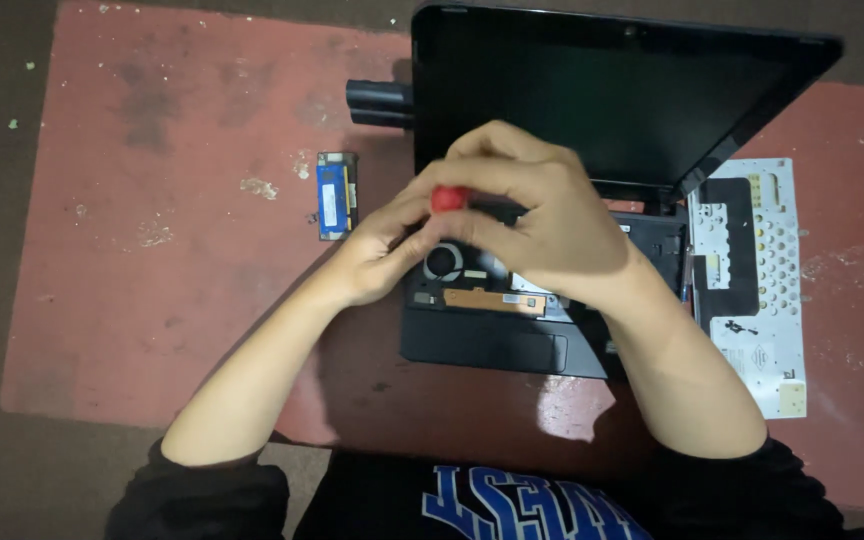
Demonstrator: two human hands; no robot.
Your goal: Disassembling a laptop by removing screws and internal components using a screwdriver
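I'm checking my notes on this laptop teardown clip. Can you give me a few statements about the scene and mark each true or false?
1. The laptop has its keyboard deck off, with a round fan exposed. True.
2. The red-tipped tool lies alone on the mat. False: the right hand grips it, with the left hand touching it from below.
3. A blue memory module lies on the red mat, left of the laptop. True.
4. The white keyboard plate lies left of the laptop. False: it lies on the right.
5. The laptop screen is lit. False: it is dark.
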